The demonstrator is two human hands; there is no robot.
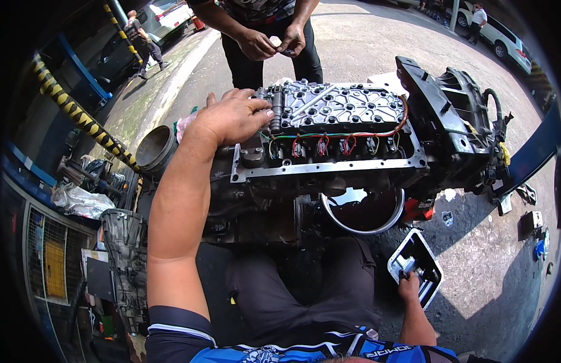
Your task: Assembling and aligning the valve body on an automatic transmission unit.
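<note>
An automatic transmission [329, 166] lies in front of me with its underside up and its pan flange exposed. My left hand [235, 115] rests on its left end, fingers stretched out beside the silver valve body [341, 103]. Red, green and other coloured wires [323, 145] run along the valve body's near side, above a row of connectors. Low on my right, my right hand [408, 287] reaches into a metal oil pan [394, 266] on the ground. Metal parts [404, 264] lie in that pan; dark fingertips and shadow hide whether the hand grips one.
A round basin [368, 230] of dark oil sits below the transmission. Across from me another person [268, 36] holds something small in both hands. A bucket [155, 148], a yellow-black striped post [81, 115] and another gearbox [123, 260] stand left. A blue lift arm [537, 157] extends right.
</note>
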